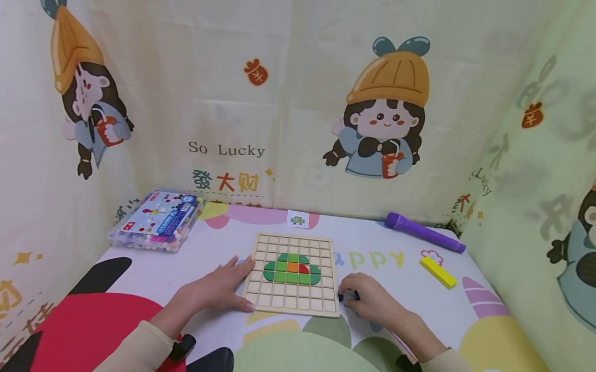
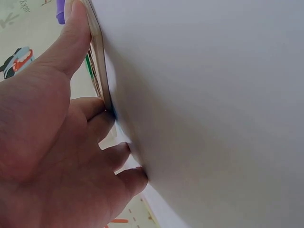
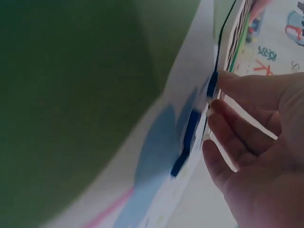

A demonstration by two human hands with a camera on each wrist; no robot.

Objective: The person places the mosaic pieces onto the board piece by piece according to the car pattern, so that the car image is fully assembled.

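Observation:
A square wooden grid board (image 1: 268, 301) lies on the table. Green tiles (image 1: 280, 277), an orange tile (image 1: 293, 267) and a red tile (image 1: 303, 269) sit together in its middle cells. My left hand (image 1: 219, 285) rests with spread fingers along the board's left edge, its thumb at the near left corner. Beside the right edge, my right hand (image 1: 368, 300) pinches a small dark blue tile (image 3: 213, 84) between thumb and fingertips. More dark blue pieces (image 3: 191, 129) lie just by those fingers on the table.
Behind the board lies a small pattern card (image 1: 298, 219). A clear plastic case (image 1: 159, 221) of colourful parts stands at the back left. A purple marker-like stick (image 1: 426, 233) and a yellow bar (image 1: 438, 272) lie to the right. Patterned cloth walls (image 1: 300, 125) surround the table.

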